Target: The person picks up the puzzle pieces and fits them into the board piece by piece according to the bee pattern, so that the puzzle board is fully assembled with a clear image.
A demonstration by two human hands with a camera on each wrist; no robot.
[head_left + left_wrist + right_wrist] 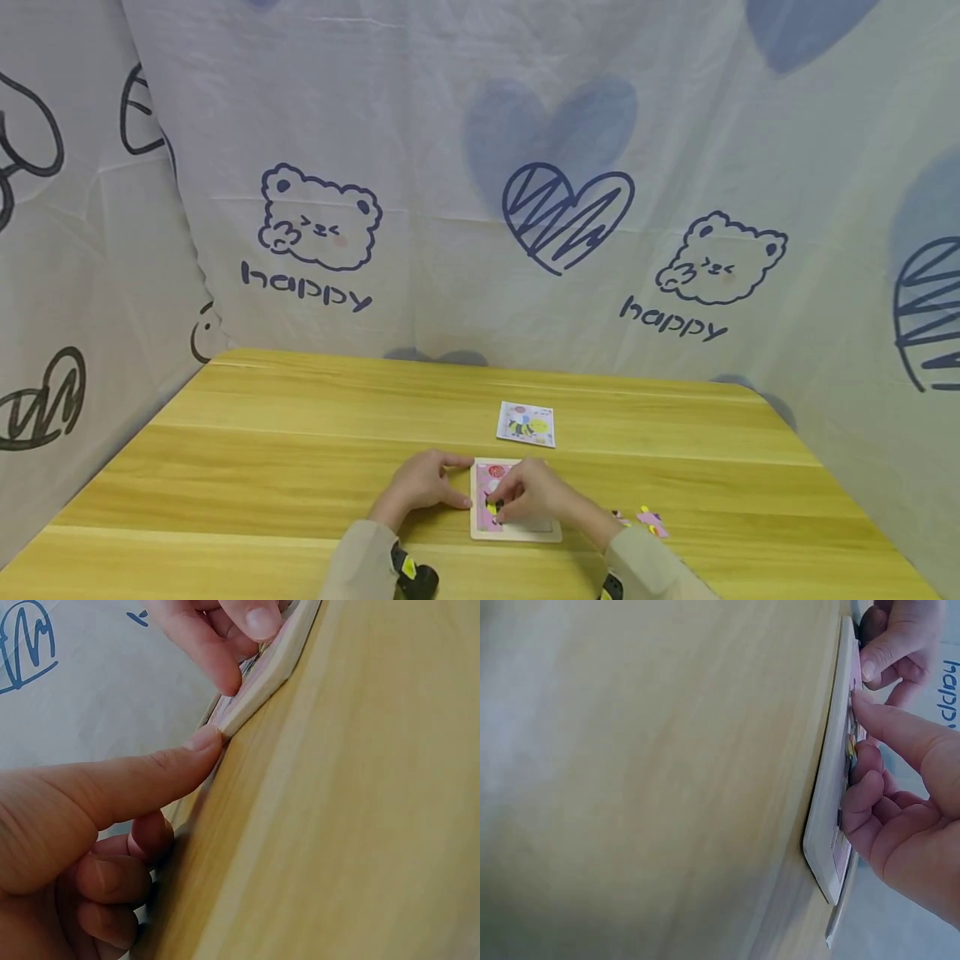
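A wooden puzzle board (517, 535) with a pale rim lies flat on the table. Pink picture pieces fill its left part, and a grey bare area shows at its lower right. My left hand (422, 483) is at the board's left side, its straight thumb touching the edge and its index finger near the far corner. Over the board, my right hand (536, 492) pinches a black-and-yellow puzzle piece (492, 507) low against the picture. Its fingers partly hide that piece; in the right wrist view a bit of yellow (851, 748) shows beside the fingertips.
Beyond the board lies a picture card (527, 425) with a bee on it. Loose puzzle pieces (652, 522) are right of the board, partly behind my right forearm. The wooden table (262, 467) ends at a printed white cloth (435, 275).
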